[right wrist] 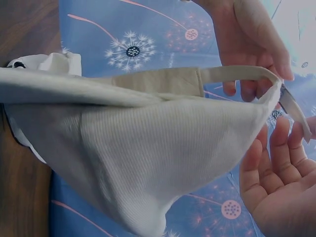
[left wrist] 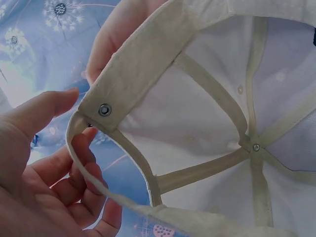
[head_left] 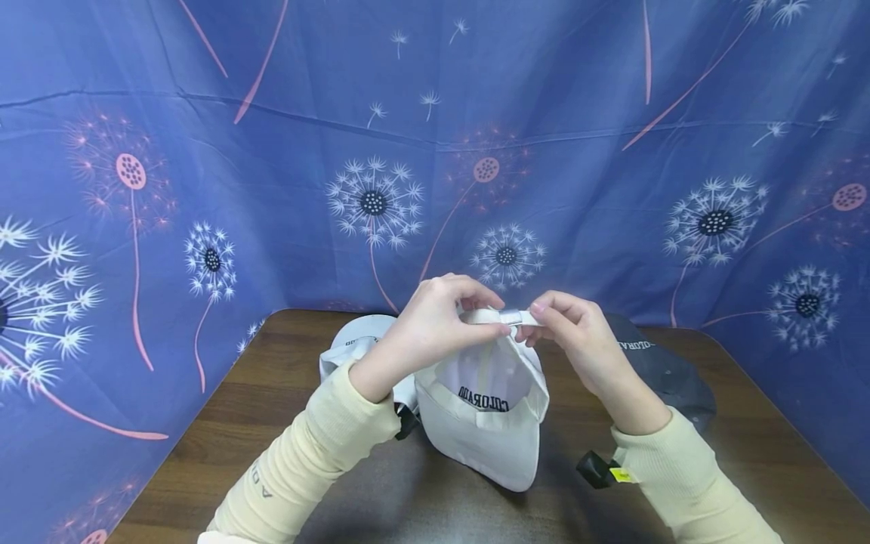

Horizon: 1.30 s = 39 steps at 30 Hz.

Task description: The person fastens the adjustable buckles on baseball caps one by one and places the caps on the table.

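A white baseball cap (head_left: 476,447) hangs between my hands in the head view, its hollow inside facing me and its brim pointing down. Dark COLORADO lettering shows mirrored through the front panel. My left hand (head_left: 435,317) pinches the back strap beside a silver buckle (head_left: 511,317), thumb below and fingers above. On the other side, my right hand (head_left: 578,332) pinches the strap's end between thumb and forefinger. A metal eyelet (left wrist: 104,109) shows on the cap's inner band in the left wrist view. From the right wrist view, the strap (right wrist: 237,73) arches across to the buckle.
Another pale cap (head_left: 363,330) lies on the wooden table (head_left: 224,446) behind my left forearm. A dark grey cap (head_left: 669,378) with white lettering lies behind my right wrist. A blue dandelion-print cloth (head_left: 435,151) hangs around the table.
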Each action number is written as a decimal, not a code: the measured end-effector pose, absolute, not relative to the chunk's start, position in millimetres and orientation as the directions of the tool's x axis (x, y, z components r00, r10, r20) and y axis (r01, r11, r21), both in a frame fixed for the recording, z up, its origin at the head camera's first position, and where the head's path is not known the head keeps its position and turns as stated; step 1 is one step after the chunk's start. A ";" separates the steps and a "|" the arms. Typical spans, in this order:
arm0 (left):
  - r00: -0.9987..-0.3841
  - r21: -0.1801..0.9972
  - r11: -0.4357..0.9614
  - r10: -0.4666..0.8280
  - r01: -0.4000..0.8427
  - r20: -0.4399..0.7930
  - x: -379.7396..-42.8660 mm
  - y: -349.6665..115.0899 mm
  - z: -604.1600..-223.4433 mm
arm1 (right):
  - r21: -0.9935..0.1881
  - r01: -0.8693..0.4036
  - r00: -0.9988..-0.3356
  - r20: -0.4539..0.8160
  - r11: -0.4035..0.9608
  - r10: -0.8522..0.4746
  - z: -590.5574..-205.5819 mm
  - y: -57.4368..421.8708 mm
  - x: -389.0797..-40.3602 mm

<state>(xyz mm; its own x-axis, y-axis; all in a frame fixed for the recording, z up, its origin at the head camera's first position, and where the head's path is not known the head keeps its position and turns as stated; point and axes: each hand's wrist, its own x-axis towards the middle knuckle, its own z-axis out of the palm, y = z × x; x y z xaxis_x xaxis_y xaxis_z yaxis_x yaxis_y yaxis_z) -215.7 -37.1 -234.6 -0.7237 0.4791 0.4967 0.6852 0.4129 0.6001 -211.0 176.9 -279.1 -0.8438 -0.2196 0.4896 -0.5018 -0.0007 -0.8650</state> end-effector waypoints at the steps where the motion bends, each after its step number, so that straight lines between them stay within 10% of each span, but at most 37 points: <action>1: -0.725 0.594 0.423 0.480 0.684 0.494 -215.9 -36.2 -234.9 | -0.864 -0.503 -0.843 0.490 0.002 -0.222 -279.1 176.8 -210.8; 39: -0.601 0.408 0.443 0.627 0.798 0.495 -229.5 -43.7 -226.0 | -0.902 -0.430 -0.863 0.422 -0.036 -0.279 -278.9 185.6 -209.3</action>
